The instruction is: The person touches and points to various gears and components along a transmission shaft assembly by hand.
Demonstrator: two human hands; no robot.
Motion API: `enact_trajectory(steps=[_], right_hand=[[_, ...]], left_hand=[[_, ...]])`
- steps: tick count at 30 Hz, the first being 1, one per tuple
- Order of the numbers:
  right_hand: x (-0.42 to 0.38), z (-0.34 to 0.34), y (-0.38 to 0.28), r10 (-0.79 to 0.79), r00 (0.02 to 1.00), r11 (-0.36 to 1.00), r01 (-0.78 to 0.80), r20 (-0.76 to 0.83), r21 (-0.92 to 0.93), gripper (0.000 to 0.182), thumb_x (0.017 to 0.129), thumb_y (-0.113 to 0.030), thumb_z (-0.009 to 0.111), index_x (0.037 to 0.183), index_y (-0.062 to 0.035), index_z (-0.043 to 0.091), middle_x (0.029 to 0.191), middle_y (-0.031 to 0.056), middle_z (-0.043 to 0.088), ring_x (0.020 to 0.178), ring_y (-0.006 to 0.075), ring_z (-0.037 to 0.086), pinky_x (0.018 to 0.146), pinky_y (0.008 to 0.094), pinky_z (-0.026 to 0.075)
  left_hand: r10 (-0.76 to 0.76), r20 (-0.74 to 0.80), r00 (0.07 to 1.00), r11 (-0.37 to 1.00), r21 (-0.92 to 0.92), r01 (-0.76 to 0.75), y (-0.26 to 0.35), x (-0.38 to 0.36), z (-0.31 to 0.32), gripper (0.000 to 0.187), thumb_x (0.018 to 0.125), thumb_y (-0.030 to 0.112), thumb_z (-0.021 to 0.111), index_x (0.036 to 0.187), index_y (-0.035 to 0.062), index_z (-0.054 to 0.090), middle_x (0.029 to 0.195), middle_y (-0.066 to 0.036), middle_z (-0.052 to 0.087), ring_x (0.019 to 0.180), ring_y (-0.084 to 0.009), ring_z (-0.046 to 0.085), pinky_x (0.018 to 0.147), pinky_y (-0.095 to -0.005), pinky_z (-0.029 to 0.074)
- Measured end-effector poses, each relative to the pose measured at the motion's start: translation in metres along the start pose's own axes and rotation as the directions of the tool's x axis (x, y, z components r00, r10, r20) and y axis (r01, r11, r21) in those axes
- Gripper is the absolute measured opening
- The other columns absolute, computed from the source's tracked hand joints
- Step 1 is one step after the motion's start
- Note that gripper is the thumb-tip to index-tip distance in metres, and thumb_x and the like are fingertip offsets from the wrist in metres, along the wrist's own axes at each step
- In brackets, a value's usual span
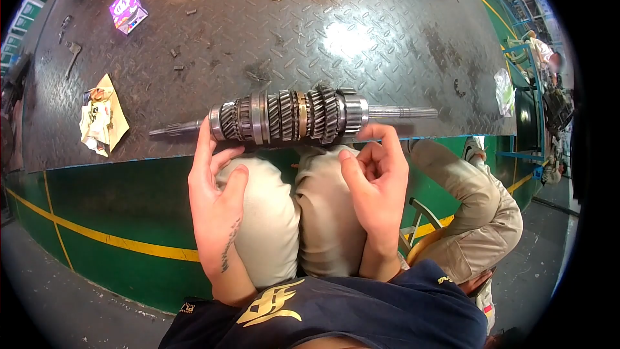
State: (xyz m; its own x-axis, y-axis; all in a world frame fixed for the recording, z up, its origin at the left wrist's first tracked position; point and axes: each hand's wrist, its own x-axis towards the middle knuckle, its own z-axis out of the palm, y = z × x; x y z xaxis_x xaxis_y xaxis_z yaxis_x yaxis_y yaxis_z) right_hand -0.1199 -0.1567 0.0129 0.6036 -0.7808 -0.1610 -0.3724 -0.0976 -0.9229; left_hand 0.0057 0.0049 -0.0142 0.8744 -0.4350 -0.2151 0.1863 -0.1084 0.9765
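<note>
A gearbox shaft [290, 116] with several helical gears, a brass-coloured ring and splined ends lies sideways along the near edge of the table. My left hand [217, 203] is below its left end, the index finger reaching up to the end collar and the thumb held apart. At the other end, the index finger of my right hand [381, 184] is bent toward the toothed steel hub [353, 116]; whether it touches cannot be made out. The other right fingers are curled, the thumb stands away from them, and neither hand grips anything.
The dark tread-plate table [213, 45] carries a purple box [128, 11], an opened paper packet [103, 116], a hammer-like tool [73, 58] and small metal bits. A clear plastic bag [504, 92] lies at the right edge. A seated person's legs [471, 207] are close on my right.
</note>
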Motion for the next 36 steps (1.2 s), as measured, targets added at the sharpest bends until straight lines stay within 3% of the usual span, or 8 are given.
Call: enact_trajectory(steps=[6, 12, 13, 19, 23, 25, 31, 36], right_hand=[[-0.001, 0.0, -0.005, -0.015, 1.0, 1.0, 0.016, 0.019, -0.026, 0.027, 0.087, 0.001, 0.064, 0.114, -0.0022, 0.057, 0.064, -0.0077, 0.044, 0.058, -0.0015, 0.034, 0.05, 0.0176, 0.024], [0.002, 0.001, 0.006, -0.008, 0.999, 0.999, 0.01, -0.032, 0.04, 0.014, 0.084, -0.001, 0.067, 0.091, -0.0027, 0.055, 0.06, -0.0053, 0.045, 0.057, -0.0003, 0.034, 0.05, 0.0198, 0.027], [0.0, -0.001, 0.0, -0.002, 1.0, 1.0, 0.002, -0.021, 0.003, 0.021, 0.084, -0.001, 0.067, 0.103, -0.0021, 0.058, 0.06, -0.0047, 0.045, 0.056, 0.0005, 0.035, 0.05, 0.0201, 0.028], [0.001, 0.001, -0.006, -0.025, 1.0, 1.0, 0.025, 0.004, -0.012, 0.049, 0.083, 0.001, 0.065, 0.13, -0.003, 0.054, 0.061, -0.0041, 0.045, 0.055, 0.0023, 0.037, 0.05, 0.021, 0.03], [0.001, 0.001, -0.007, -0.019, 1.0, 1.0, 0.019, 0.012, -0.022, 0.048, 0.084, 0.001, 0.065, 0.13, -0.0028, 0.053, 0.06, -0.0037, 0.044, 0.055, 0.0023, 0.037, 0.05, 0.0209, 0.03], [0.0, 0.002, -0.005, -0.02, 1.0, 0.999, 0.021, -0.023, 0.027, 0.035, 0.084, 0.0, 0.066, 0.118, -0.0012, 0.058, 0.06, -0.0033, 0.045, 0.055, 0.0023, 0.037, 0.05, 0.0208, 0.03], [0.0, -0.002, 0.011, 0.002, 0.999, 0.999, 0.0, 0.05, -0.043, 0.01, 0.084, -0.002, 0.068, 0.09, 0.0005, 0.06, 0.059, -0.0034, 0.048, 0.054, 0.0022, 0.037, 0.049, 0.021, 0.029], [0.001, 0.002, -0.004, -0.038, 0.999, 0.999, 0.038, -0.008, -0.015, 0.023, 0.083, -0.002, 0.068, 0.105, -0.0016, 0.061, 0.06, -0.004, 0.045, 0.054, 0.0028, 0.037, 0.049, 0.0213, 0.03]], left_hand=[[-0.009, 0.001, 1.0, 1.0, 0.002, 0.009, 0.001, 0.0, 0.0, 0.077, 0.077, -0.009, 0.052, 0.151, -0.003, 0.03, 0.136, -0.019, 0.053, 0.109, -0.0231, 0.061, 0.096, -0.0321, 0.047], [-0.013, -0.006, 1.0, 1.0, 0.006, 0.013, 0.001, 0.0, 0.0, 0.077, 0.077, -0.01, 0.051, 0.151, -0.0029, 0.031, 0.136, -0.019, 0.053, 0.108, -0.0226, 0.062, 0.095, -0.0317, 0.047], [-0.011, -0.004, 1.0, 1.0, 0.011, 0.011, 0.001, 0.0, 0.0, 0.077, 0.077, -0.01, 0.051, 0.151, -0.0029, 0.031, 0.136, -0.019, 0.053, 0.108, -0.0224, 0.062, 0.095, -0.0316, 0.047], [0.008, 0.014, 1.0, 1.0, -0.001, -0.008, 0.0, 0.001, -0.001, 0.077, 0.077, -0.012, 0.051, 0.151, -0.0032, 0.03, 0.136, -0.018, 0.053, 0.108, -0.0216, 0.062, 0.094, -0.0299, 0.047], [-0.006, 0.003, 1.0, 1.0, 0.002, 0.006, 0.0, 0.0, 0.0, 0.077, 0.077, -0.011, 0.051, 0.151, -0.0032, 0.03, 0.136, -0.018, 0.053, 0.107, -0.0213, 0.061, 0.092, -0.0287, 0.048], [-0.037, -0.015, 0.999, 0.999, -0.031, 0.036, 0.002, 0.0, 0.001, 0.077, 0.076, -0.008, 0.051, 0.151, -0.0021, 0.032, 0.132, -0.015, 0.055, 0.108, -0.0209, 0.059, 0.099, -0.0331, 0.044], [-0.03, -0.015, 0.999, 0.999, -0.039, 0.03, 0.002, 0.0, 0.001, 0.077, 0.076, -0.009, 0.052, 0.15, -0.0028, 0.032, 0.132, -0.015, 0.055, 0.108, -0.0208, 0.059, 0.099, -0.0331, 0.044], [-0.002, -0.002, 1.0, 1.0, -0.004, 0.002, 0.0, 0.001, 0.0, 0.077, 0.076, -0.011, 0.051, 0.151, -0.0031, 0.031, 0.136, -0.019, 0.053, 0.107, -0.0218, 0.062, 0.095, -0.0306, 0.047]])
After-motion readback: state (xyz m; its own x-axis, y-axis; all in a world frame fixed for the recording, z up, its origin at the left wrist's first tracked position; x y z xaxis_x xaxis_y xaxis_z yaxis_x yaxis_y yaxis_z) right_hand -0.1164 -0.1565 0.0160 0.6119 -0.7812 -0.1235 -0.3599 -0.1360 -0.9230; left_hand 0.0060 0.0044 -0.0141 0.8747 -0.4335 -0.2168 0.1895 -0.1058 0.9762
